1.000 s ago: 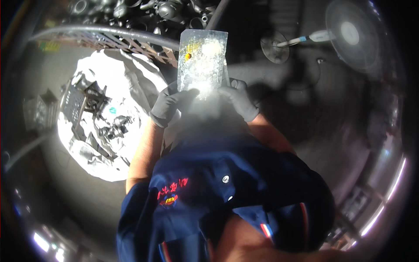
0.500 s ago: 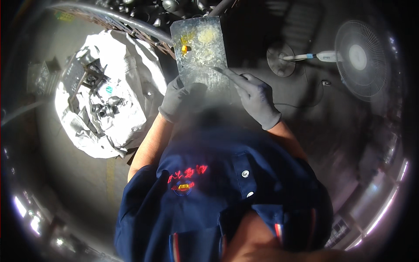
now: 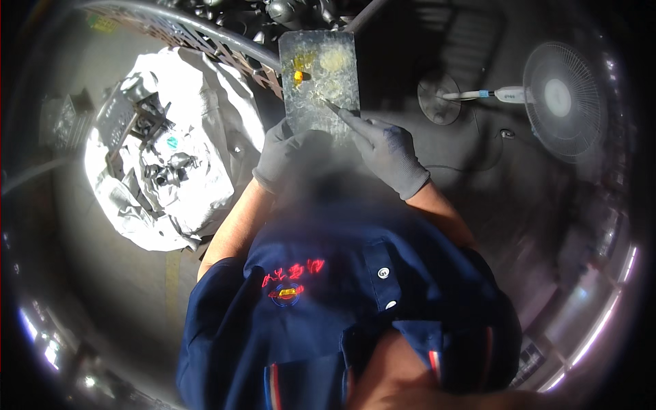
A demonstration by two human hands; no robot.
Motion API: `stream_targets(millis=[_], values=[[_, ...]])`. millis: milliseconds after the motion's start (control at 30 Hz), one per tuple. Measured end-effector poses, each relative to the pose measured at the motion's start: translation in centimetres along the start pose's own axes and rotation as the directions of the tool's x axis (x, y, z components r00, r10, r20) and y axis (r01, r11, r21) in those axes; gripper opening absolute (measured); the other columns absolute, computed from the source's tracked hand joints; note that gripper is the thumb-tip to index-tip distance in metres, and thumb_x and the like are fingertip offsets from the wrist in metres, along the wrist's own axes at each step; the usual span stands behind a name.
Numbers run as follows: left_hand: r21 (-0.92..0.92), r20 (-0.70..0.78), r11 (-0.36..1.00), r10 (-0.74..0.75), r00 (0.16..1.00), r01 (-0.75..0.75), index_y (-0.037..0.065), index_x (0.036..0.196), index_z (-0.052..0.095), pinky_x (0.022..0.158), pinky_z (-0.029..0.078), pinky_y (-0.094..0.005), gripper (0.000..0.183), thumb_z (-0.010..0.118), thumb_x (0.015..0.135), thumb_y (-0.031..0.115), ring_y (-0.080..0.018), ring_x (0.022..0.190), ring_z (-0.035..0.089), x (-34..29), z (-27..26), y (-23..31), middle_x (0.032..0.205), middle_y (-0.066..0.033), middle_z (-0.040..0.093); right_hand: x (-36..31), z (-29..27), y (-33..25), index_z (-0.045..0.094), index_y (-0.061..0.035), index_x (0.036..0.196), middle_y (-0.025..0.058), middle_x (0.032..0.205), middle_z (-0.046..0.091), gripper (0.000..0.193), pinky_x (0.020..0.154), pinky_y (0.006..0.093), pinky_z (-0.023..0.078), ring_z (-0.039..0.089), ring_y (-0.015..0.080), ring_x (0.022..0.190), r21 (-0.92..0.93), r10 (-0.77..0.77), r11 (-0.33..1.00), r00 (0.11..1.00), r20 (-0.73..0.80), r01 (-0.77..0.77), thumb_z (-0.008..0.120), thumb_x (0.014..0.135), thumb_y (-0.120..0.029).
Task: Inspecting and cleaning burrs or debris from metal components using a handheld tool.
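A grey, flat plate (image 3: 321, 65) stands in front of me, smeared with pale yellow stuff. On its left half sits a small yellow-orange piece (image 3: 298, 77). My right hand (image 3: 391, 156), in a grey glove, closes round a thin tool with a dark, narrow tip (image 3: 332, 106); the tip is at the smeared middle of the plate. My left hand (image 3: 279, 157), gloved too, is by the plate's lower left corner with its thumb toward the plate. Its fingers look curled, but shadow hides what is in them.
Beyond the plate, a brown mesh-sided container (image 3: 232, 58) with a grey rim holds several dark metal parts (image 3: 280, 10). At left, a white sack (image 3: 205, 130) holds more metal parts. A white fan (image 3: 557, 98) lies at right, its cable (image 3: 471, 164) running across the floor.
The tool's tip has shifted slightly left on the plate, and my right hand has moved left and a little nearer. The view has shifted slightly; the left hand stays by the corner.
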State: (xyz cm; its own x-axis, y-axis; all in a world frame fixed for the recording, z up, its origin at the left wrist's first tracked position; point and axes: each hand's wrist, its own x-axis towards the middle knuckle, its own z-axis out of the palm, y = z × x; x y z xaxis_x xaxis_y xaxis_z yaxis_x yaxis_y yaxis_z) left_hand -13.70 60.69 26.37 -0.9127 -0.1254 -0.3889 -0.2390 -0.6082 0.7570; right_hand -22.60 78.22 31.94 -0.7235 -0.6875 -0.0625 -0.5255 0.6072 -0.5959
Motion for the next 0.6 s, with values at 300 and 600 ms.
stream_targets(millis=[300, 600], values=[[0.018, 0.016, 1.0, 0.013, 1.0, -0.013, 0.001, 0.104, 0.057, 0.065, 0.05, -0.0249, 0.02, 0.055, 0.087, 0.011, -0.0136, 0.075, 0.061, 1.1, 0.6, -0.1, 0.088, -0.0067, 0.064, -0.7, 2.2, 0.1, 0.055, -0.0073, 0.119, 0.0174, 0.096, 0.063, 0.035, 0.069, 0.03, 0.048, 0.064, 0.0257, 0.082, 0.242, 0.02, 0.97, 0.998, -0.065, -0.004, 0.055, 0.084, -0.007], [0.01, 0.04, 0.999, 0.038, 0.998, -0.039, 0.001, 0.104, 0.058, 0.069, 0.049, -0.0229, 0.019, 0.057, 0.086, 0.008, -0.0092, 0.078, 0.059, 1.5, 1.0, 0.1, 0.091, -0.0032, 0.064, -0.3, 2.1, 0.6, 0.059, -0.0057, 0.115, 0.0136, 0.104, 0.064, 0.03, 0.078, 0.0278, 0.048, 0.063, 0.0192, 0.093, 0.439, 0.162, 0.893, 0.981, -0.11, -0.098, 0.057, 0.085, -0.009]])
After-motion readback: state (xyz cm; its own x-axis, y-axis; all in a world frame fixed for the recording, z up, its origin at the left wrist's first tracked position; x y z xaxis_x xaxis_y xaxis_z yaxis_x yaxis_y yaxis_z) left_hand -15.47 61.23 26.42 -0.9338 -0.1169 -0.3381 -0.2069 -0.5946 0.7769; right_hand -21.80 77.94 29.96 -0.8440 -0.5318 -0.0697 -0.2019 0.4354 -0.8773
